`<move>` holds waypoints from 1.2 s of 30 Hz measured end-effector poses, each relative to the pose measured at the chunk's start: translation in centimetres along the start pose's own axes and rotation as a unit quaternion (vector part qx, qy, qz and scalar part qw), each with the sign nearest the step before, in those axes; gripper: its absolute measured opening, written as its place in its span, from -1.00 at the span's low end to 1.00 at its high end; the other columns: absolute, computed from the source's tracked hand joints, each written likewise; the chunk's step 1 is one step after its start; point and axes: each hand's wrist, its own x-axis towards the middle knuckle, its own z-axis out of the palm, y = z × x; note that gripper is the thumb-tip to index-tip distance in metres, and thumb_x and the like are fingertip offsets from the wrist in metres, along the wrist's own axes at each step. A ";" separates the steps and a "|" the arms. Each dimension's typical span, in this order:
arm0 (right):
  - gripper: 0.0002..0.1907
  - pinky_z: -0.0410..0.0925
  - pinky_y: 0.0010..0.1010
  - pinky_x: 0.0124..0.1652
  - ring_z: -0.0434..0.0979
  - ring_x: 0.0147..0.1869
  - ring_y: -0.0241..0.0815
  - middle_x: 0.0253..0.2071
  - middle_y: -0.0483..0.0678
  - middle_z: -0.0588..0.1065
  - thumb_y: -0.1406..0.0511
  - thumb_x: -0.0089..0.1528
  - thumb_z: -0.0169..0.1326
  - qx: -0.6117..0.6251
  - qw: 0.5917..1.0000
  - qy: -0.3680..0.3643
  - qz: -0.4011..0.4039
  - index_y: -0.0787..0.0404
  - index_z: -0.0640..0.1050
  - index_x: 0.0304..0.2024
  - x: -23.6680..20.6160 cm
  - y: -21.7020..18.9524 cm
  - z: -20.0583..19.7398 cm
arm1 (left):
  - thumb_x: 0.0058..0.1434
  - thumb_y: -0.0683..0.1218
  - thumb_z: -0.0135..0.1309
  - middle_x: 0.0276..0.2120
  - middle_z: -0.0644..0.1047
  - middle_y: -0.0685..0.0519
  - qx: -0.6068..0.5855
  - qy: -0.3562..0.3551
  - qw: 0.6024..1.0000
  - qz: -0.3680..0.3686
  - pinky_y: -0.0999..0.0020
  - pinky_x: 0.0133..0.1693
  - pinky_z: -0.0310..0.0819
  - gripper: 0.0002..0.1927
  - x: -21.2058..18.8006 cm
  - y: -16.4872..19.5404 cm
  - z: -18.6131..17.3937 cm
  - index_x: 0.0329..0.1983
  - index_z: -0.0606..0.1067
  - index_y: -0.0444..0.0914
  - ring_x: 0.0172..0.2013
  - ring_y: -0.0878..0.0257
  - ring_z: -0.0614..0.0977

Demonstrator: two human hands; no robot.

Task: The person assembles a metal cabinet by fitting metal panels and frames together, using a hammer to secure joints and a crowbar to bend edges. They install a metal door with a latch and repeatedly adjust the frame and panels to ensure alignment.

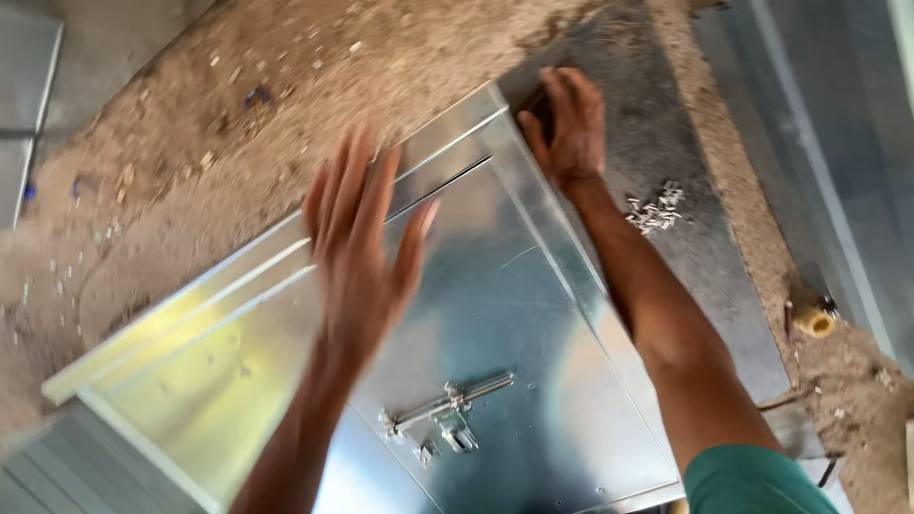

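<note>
A shiny sheet-metal box (pixel 533 314) with a hinged lid lies on the sandy ground, filling the middle of the view. A metal sliding latch (pixel 447 414) is fixed on its lid near the bottom. My left hand (pixel 360 238) hovers, blurred, with fingers spread above the lid's far part, holding nothing. My right hand (pixel 569 124) rests on the box's far corner, fingers curled over the edge there; whether it grips the edge is unclear.
A small heap of metal screws or rivets (pixel 655 209) lies on a dark metal sheet (pixel 666 114) right of the box. A yellowish tool handle (pixel 812 319) sits on the sand at right. More grey sheet metal (pixel 24 105) lies at the left and right edges.
</note>
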 end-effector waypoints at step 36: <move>-0.80 0.21 -0.37 -0.62 0.30 -0.58 -0.26 -0.48 -0.16 0.38 0.15 0.43 -0.09 0.433 0.818 0.085 0.370 0.12 0.45 -0.10 -63.8 -13.5 -35.9 | 0.28 0.05 0.14 -0.08 0.68 0.03 -0.231 0.120 0.949 -0.177 0.23 -0.08 0.62 -0.77 -63.0 12.0 -5.6 -0.11 0.65 -0.12 -0.13 0.15 0.72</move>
